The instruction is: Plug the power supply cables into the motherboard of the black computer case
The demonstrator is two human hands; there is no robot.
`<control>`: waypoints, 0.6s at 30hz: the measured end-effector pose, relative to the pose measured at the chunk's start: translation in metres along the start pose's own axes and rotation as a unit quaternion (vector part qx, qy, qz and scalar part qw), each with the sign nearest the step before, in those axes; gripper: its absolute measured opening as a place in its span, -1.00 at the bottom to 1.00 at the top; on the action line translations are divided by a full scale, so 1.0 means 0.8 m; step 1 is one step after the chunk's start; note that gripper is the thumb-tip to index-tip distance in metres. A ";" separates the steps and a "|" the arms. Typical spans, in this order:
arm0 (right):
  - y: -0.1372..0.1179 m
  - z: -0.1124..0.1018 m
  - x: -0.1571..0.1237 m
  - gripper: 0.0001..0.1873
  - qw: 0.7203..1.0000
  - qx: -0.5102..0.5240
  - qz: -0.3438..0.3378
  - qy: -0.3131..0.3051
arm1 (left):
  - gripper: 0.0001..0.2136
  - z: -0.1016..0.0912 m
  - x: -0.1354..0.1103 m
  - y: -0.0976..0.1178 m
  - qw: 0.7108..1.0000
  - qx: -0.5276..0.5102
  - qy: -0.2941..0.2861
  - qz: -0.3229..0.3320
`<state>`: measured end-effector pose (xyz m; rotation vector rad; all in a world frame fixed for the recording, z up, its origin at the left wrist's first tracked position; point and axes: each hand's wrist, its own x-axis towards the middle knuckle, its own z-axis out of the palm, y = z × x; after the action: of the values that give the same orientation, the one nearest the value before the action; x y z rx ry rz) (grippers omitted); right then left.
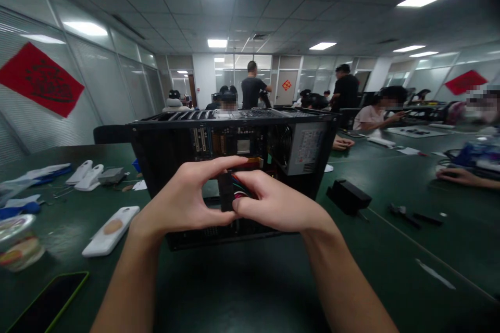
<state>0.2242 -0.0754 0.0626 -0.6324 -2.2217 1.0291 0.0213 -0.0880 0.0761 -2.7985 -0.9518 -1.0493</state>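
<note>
An open black computer case (234,120) stands on the table in front of me, its inside facing me. The motherboard (219,141) with a silver square (245,146) shows at the back, and a grey power supply (307,148) sits at the upper right. Before the opening, my right hand (277,200) pinches a long black cable connector (225,192) where its coloured wires (240,187) come out. My left hand (183,200) curves round the same connector, index finger above and thumb below. Both hands hide the case's lower middle.
Left on the green table lie a white phone-shaped thing (111,231), a dark phone (47,302) and a plastic cup (19,244). A black box (349,196) and small black parts (404,213) lie right. Another person's hand (344,142) rests behind the case.
</note>
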 end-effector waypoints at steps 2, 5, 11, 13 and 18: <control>-0.002 -0.003 -0.001 -0.97 1.000 -0.013 -0.004 -0.018 | -0.29 0.001 0.002 0.002 1.000 0.006 -0.005 0.008; -0.002 -0.008 0.001 -0.93 0.999 -0.024 -0.011 -0.037 | -0.26 0.002 0.004 0.001 1.000 0.013 -0.010 0.023; -0.001 -0.010 0.001 -0.93 0.998 -0.052 -0.018 -0.029 | -0.24 0.006 0.005 -0.006 0.999 0.009 -0.012 0.034; -0.002 -0.010 -0.001 -0.94 0.998 -0.062 -0.014 -0.020 | -0.25 0.007 0.005 -0.006 1.000 -0.002 -0.010 0.029; -0.002 -0.011 -0.005 -0.91 0.996 -0.093 -0.007 -0.009 | -0.27 0.009 0.004 -0.002 1.000 -0.021 -0.009 0.015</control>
<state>0.2328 -0.0741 0.0673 -0.6894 -2.3516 0.8298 0.0267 -0.0837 0.0726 -2.8504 -0.8957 -1.0556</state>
